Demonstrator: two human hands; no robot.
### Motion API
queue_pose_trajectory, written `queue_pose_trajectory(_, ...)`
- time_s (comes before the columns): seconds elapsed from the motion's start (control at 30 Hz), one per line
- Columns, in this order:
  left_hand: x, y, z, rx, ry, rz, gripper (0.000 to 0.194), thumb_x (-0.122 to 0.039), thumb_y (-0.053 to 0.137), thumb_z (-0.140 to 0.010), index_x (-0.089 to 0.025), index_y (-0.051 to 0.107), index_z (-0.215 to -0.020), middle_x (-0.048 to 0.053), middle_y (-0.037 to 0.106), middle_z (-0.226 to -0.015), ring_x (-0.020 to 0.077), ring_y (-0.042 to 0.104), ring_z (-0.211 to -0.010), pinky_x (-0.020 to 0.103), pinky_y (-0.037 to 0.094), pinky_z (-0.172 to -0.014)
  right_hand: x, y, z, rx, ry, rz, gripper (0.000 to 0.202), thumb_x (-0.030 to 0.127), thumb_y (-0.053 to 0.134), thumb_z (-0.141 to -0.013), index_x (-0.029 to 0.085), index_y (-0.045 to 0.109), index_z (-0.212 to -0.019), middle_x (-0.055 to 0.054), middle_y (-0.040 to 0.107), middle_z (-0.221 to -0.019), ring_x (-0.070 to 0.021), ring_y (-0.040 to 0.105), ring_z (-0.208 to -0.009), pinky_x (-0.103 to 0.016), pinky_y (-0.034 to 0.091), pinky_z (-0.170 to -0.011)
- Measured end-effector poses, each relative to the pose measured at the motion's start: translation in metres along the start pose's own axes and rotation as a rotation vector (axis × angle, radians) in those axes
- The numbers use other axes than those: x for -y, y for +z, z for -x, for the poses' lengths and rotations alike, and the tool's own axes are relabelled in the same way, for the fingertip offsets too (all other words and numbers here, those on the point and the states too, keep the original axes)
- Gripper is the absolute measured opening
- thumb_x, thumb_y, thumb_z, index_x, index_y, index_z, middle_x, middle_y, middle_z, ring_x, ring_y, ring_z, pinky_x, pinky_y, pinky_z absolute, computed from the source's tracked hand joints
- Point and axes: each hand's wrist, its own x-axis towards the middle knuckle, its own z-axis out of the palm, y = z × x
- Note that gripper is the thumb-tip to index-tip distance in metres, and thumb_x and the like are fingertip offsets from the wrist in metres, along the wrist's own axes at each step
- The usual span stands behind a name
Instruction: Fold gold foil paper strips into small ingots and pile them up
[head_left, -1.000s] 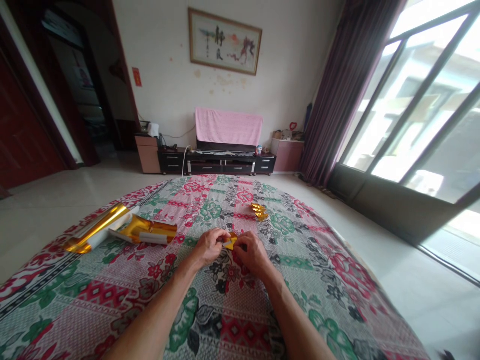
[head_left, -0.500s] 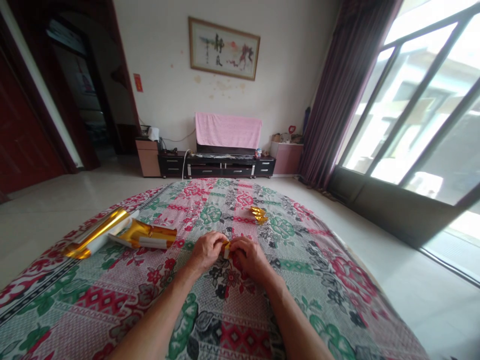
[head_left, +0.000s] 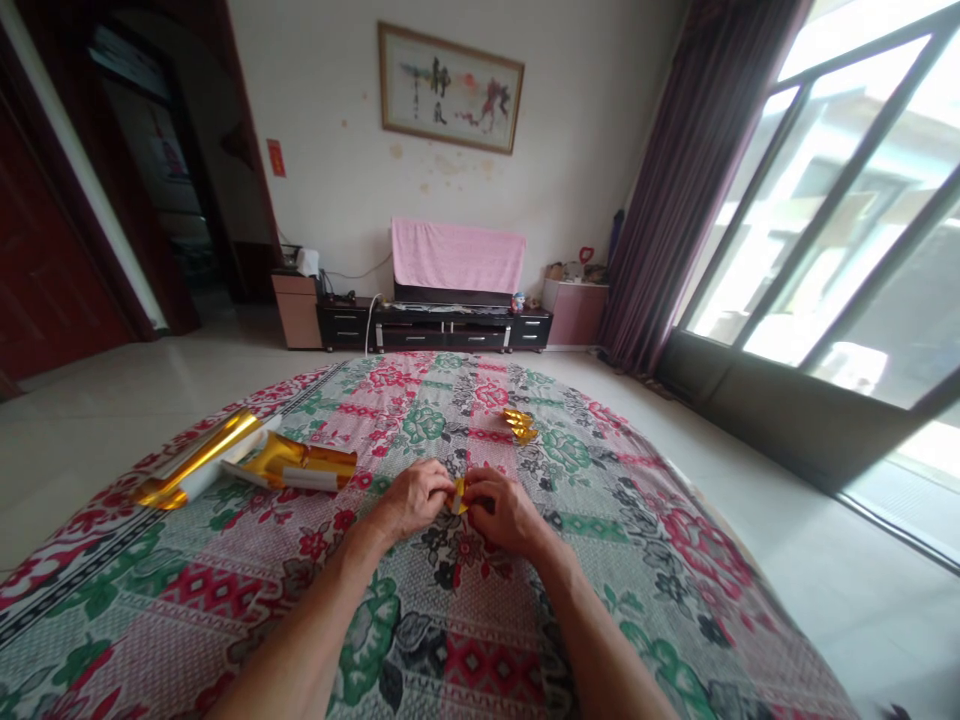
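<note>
Between my fingertips is a small piece of gold foil paper (head_left: 458, 496) with a pale underside. My left hand (head_left: 420, 500) pinches its left side. My right hand (head_left: 501, 507) pinches the right side, close to the other hand. Fingers hide part of the piece, so its exact shape is unclear. Beyond the right hand, several folded gold foil pieces (head_left: 519, 426) lie in a small row. To the left are sheets of gold foil paper, one curled into a roll (head_left: 217, 450) and another partly unrolled (head_left: 300, 462), showing white backing.
A floral patterned cloth (head_left: 480, 650) covers the round table under my hands. Past it stand a low black TV cabinet (head_left: 465, 333) and a pink towel (head_left: 459, 257) draped over a screen. A purple curtain (head_left: 660, 200) and large window are at the right.
My hands still hold the small gold piece, which is turned slightly and shows more of its gold and pale faces. The view has shifted a little; the other foil lies unmoved.
</note>
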Motion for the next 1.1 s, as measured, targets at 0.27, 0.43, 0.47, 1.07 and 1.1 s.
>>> queue_pose_trajectory(0.27, 0.003, -0.004, 0.002, 0.032, 0.028, 0.014, 0.02, -0.015, 0.052, -0.076, -0.022, 0.069, -0.083, 0.002, 0.06, -0.085, 0.0129, 0.054, -0.083, 0.025, 0.041, -0.079, -0.002, -0.004, 0.002, 0.048, 0.007, 0.017, 0.02, 0.012, 0.058, -0.067, 0.02, 0.068, -0.083, -0.004, 0.059, -0.102, -0.0139, 0.057, -0.089, -0.026, 0.043, -0.083)
queue_pose_trajectory(0.43, 0.003, 0.0, 0.002, -0.019, 0.005, 0.028, 0.02, -0.015, 0.054, -0.076, -0.023, 0.066, -0.09, 0.001, 0.062, -0.084, 0.0134, 0.054, -0.083, 0.025, 0.041, -0.078, 0.0, -0.005, -0.001, 0.086, 0.03, 0.049, 0.018, 0.012, 0.059, -0.067, 0.021, 0.07, -0.079, -0.003, 0.06, -0.097, -0.0134, 0.057, -0.085, -0.025, 0.043, -0.081)
queue_pose_trajectory(0.47, 0.002, 0.0, 0.001, -0.038, -0.018, 0.039, 0.021, -0.014, 0.055, -0.074, -0.022, 0.065, -0.091, 0.0, 0.062, -0.084, 0.0134, 0.054, -0.083, 0.025, 0.041, -0.078, 0.0, -0.005, -0.001, 0.095, 0.036, 0.056, 0.018, 0.012, 0.059, -0.067, 0.021, 0.07, -0.078, -0.003, 0.06, -0.096, -0.0134, 0.057, -0.085, -0.025, 0.043, -0.08)
queue_pose_trajectory(1.07, -0.002, -0.006, 0.004, 0.039, 0.054, -0.012, 0.015, -0.019, 0.053, -0.079, -0.021, 0.068, -0.077, 0.001, 0.061, -0.086, 0.0136, 0.053, -0.083, 0.028, 0.039, -0.081, 0.003, -0.007, 0.0, 0.088, 0.068, 0.05, 0.017, 0.013, 0.059, -0.067, 0.02, 0.07, -0.076, -0.003, 0.06, -0.096, -0.0138, 0.056, -0.085, -0.025, 0.043, -0.08)
queue_pose_trajectory(1.1, -0.001, -0.005, 0.004, 0.037, 0.062, -0.025, 0.016, -0.02, 0.052, -0.079, -0.021, 0.068, -0.077, 0.001, 0.061, -0.085, 0.0135, 0.053, -0.083, 0.028, 0.039, -0.081, 0.004, -0.007, 0.0, 0.085, 0.062, 0.053, 0.017, 0.012, 0.059, -0.067, 0.02, 0.07, -0.077, -0.003, 0.06, -0.096, -0.014, 0.056, -0.085, -0.025, 0.043, -0.08)
